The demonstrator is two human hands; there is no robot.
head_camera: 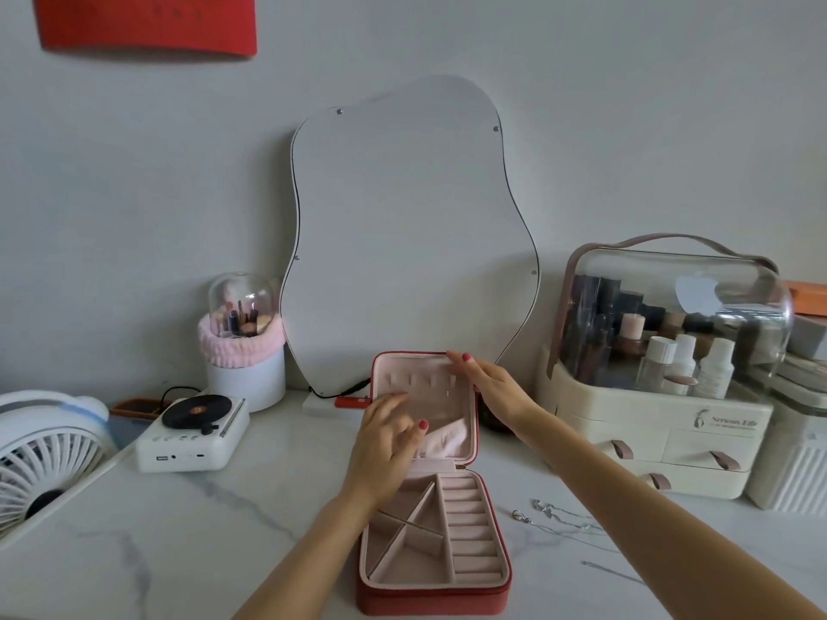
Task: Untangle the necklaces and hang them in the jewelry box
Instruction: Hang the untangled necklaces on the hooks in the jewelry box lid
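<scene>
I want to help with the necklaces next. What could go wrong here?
The thin silver necklaces lie loose on the white marble table, right beside the right forearm, so a sweep might drag or tangle them more. The red jewelry box's upright lid seems propped by the right hand; letting go might let it drop onto the left hand.

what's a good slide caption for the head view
Both hands at the open jewelry box lid, necklaces waiting on the table.
</scene>
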